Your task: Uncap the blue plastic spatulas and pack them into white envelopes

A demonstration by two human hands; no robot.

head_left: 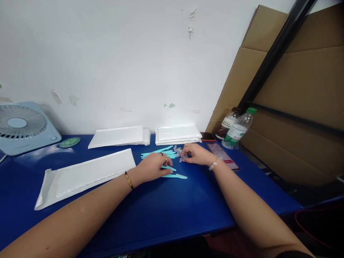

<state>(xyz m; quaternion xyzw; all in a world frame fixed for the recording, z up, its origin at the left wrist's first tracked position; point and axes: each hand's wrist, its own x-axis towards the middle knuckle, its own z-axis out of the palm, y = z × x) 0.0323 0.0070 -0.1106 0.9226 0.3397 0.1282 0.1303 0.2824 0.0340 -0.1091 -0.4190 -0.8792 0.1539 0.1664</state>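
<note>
My left hand (154,167) is closed around turquoise eyebrow razors; the free end of one razor (179,176) sticks out to the right past the thumb, and another shows just above it. Beyond that hand lies a loose pile of similar razors (146,154). My right hand (197,154) reaches down beside a little heap of small translucent plastic caps (178,149). Its thumb and fingertips pinch at one cap (181,159) at the near side of the heap.
A white padded envelope (91,175) lies at left, with stacked envelopes (118,136) and another stack (178,133) along the wall. A fan (24,125) stands far left. At right are a phone (224,154), a second phone (208,137) and two bottles (238,130) near cardboard (303,79).
</note>
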